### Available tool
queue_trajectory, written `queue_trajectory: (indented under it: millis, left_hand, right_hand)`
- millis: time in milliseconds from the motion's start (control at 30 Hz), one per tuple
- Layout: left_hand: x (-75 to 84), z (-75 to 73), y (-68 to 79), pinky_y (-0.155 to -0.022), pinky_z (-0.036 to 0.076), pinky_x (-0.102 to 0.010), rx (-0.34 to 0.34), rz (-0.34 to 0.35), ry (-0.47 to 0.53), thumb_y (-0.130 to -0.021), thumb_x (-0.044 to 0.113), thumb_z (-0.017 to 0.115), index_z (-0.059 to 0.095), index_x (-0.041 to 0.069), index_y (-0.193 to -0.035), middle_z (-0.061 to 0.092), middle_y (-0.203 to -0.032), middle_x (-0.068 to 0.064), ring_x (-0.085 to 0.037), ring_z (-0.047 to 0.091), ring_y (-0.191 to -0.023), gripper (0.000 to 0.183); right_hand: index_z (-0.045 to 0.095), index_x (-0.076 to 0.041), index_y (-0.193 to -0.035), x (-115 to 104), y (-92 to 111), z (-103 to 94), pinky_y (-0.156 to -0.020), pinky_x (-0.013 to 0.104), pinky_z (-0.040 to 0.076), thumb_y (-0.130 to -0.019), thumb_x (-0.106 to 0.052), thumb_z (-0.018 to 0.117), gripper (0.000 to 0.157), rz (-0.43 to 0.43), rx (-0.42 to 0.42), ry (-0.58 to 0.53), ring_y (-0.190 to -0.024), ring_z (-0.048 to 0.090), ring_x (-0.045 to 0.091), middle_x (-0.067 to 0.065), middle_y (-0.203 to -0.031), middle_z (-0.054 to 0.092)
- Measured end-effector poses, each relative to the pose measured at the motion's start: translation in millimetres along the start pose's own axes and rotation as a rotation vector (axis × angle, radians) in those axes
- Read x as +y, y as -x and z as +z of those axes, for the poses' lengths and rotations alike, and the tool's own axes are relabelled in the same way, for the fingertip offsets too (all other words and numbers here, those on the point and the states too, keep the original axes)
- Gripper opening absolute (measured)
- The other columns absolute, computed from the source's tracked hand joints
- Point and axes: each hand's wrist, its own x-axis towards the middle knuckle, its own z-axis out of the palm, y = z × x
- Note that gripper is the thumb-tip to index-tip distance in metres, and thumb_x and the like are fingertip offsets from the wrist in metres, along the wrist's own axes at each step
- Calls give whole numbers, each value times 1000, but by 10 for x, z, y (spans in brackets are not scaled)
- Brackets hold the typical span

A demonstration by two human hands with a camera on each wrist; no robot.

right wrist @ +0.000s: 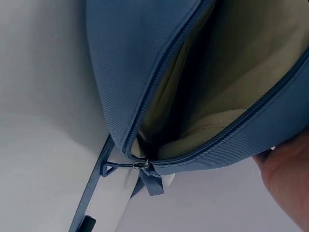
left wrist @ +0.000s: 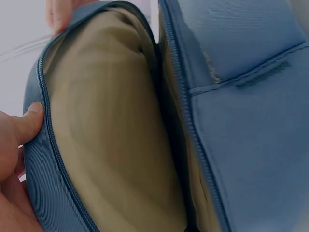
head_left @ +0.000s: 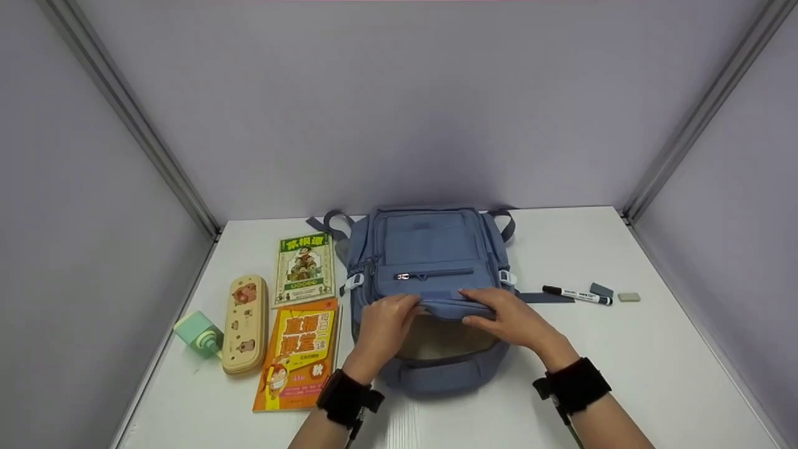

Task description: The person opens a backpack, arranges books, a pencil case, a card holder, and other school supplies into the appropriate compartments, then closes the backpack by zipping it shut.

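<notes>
Two forearms (head_left: 614, 425) in black wristbands (head_left: 581, 383) come nearest. Beyond them, an orange book (head_left: 299, 362) lies left of the blue backpack (head_left: 433, 243), whose unzipped mouth (head_left: 446, 340) faces the person. The left hand (head_left: 385, 324) and right hand (head_left: 517, 318) each pinch the mouth's upper rim; most of the backpack stretches away past them across the white table (head_left: 679, 368), a marker (head_left: 578, 295) to its right, a green book (head_left: 305, 269) to its left.

Backpack (head_left: 430, 240) on the table (head_left: 661, 368), books (head_left: 302, 355), pencil case (head_left: 245, 324) and bottle (head_left: 198, 333) to its left, marker (head_left: 578, 295) and blocks (head_left: 629, 297) to its right.
</notes>
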Motion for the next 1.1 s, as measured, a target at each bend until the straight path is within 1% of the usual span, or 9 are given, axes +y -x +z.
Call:
queue_trajectory:
  millis: [267,367,433,533,600,667,867,1000,1100]
  left_hand:
    - [-6,-34,-119,-47,48,-36,27,5,-39,-91,22,71,71,13,-95,70,-82,1,-20,66,-63,10]
    - [-16,-21,-137,-47,49,-36,31,9,-44,-91,22,71,72,13,-96,71,-84,0,-20,67,-63,11]
    - [-15,-16,-142,-47,49,-36,33,5,-36,-91,23,71,72,13,-96,71,-85,1,-20,67,-63,11]
    - [-15,3,-133,-48,49,-34,29,-1,-13,-92,24,70,72,14,-97,71,-84,1,-18,67,-64,12]
    - [-11,3,-113,-49,50,-34,20,-6,2,-92,24,70,73,14,-97,71,-84,1,-18,67,-64,12]
    - [-14,-5,-84,-51,51,-33,15,-16,9,-92,25,71,73,13,-98,71,-84,0,-17,67,-65,13]
    - [-131,-82,6,-69,54,-39,19,-68,46,-92,31,71,74,10,-101,73,-90,-4,-21,69,-77,23]
    - [-302,-134,78,-86,50,-45,29,-99,115,-91,29,72,72,7,-110,71,-102,-9,-28,67,-94,29]
    - [-409,-156,107,-93,47,-47,19,-131,185,-92,26,71,69,6,-117,70,-111,-11,-30,64,-104,31]
  right_hand:
    - [36,-12,-153,120,53,82,-104,46,38,-101,-21,57,57,-54,128,61,-131,48,23,2,-139,56]
    - [37,-7,-151,177,84,114,-104,46,39,-100,-15,58,56,-61,162,69,-130,48,23,5,-138,56]
    - [45,-4,-145,212,99,130,-101,45,42,-99,-12,60,50,-62,185,74,-127,52,24,7,-134,59]
    - [58,-2,-128,249,94,151,-91,44,49,-95,-3,63,34,-74,232,96,-112,61,24,9,-119,65]
    - [62,-2,-116,260,75,165,-84,43,52,-91,3,65,26,-93,267,124,-101,64,25,10,-108,66]
    - [62,-3,-110,259,44,175,-80,42,53,-89,8,64,24,-107,297,144,-95,66,25,9,-102,66]
    - [64,0,-109,192,-39,104,-84,45,52,-85,16,59,29,-109,365,127,-100,66,30,14,-104,68]
    - [64,5,-111,134,-75,-31,-87,48,51,-86,18,54,30,-69,384,116,-104,65,36,20,-107,67]
    - [64,8,-112,119,-118,-126,-87,48,50,-86,19,53,31,-59,398,114,-104,64,37,22,-109,66]
